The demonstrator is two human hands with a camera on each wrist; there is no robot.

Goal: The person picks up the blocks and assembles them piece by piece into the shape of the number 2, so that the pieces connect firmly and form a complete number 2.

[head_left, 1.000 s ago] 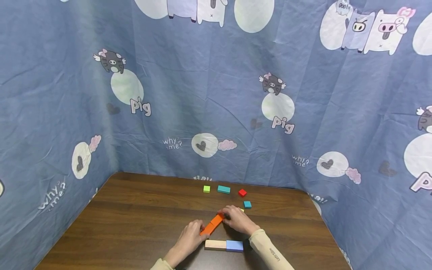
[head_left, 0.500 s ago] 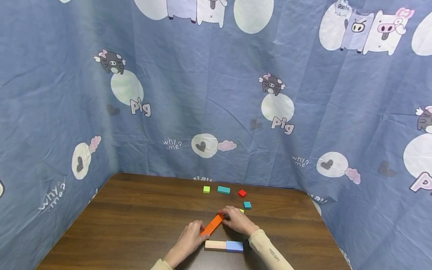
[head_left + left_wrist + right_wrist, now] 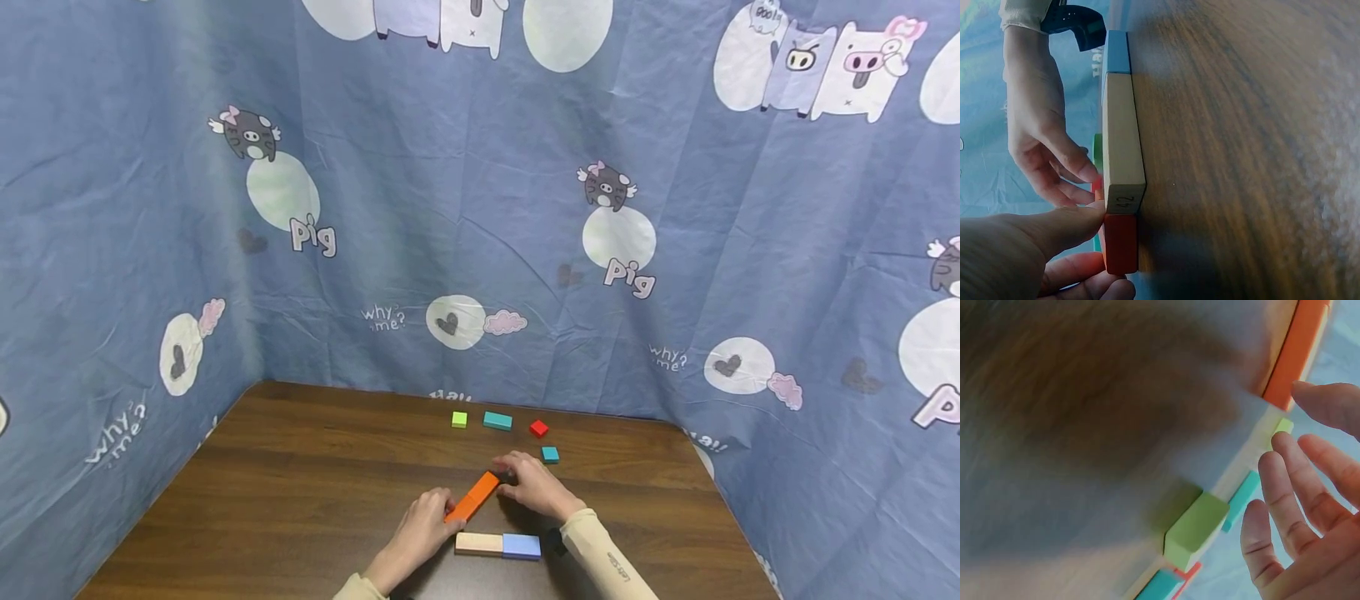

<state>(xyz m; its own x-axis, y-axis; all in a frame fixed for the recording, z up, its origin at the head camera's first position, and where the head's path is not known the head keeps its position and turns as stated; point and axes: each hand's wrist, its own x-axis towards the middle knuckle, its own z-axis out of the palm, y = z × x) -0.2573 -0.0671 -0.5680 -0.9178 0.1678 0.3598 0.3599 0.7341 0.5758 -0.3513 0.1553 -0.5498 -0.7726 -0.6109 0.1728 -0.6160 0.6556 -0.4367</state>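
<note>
Two orange blocks [image 3: 473, 497] lie end to end on the table, slanting away to the right. My left hand [image 3: 425, 525] pinches the near one between thumb and fingers; its end face shows as an orange-red block [image 3: 1121, 245] in the left wrist view. By the far end is my right hand [image 3: 534, 486], fingers loosely extended and holding nothing; its thumb tip appears very near the orange block [image 3: 1297, 353] in the right wrist view. Closer to the person, a natural wood block [image 3: 478, 544] and a blue block [image 3: 521, 547] form a straight row.
Toward the back stand a lime block [image 3: 459, 419], a long teal block [image 3: 497, 421], a red block [image 3: 538, 428] and a small teal block [image 3: 550, 455]. A yellow-green block [image 3: 1196, 530] shows in the right wrist view. Blue patterned cloth [image 3: 465, 208] surrounds the table [image 3: 300, 500].
My right hand has let go of the far orange block and shifted slightly right and away, hiding the yellow-green block in the head view. My left hand has stayed in place.
</note>
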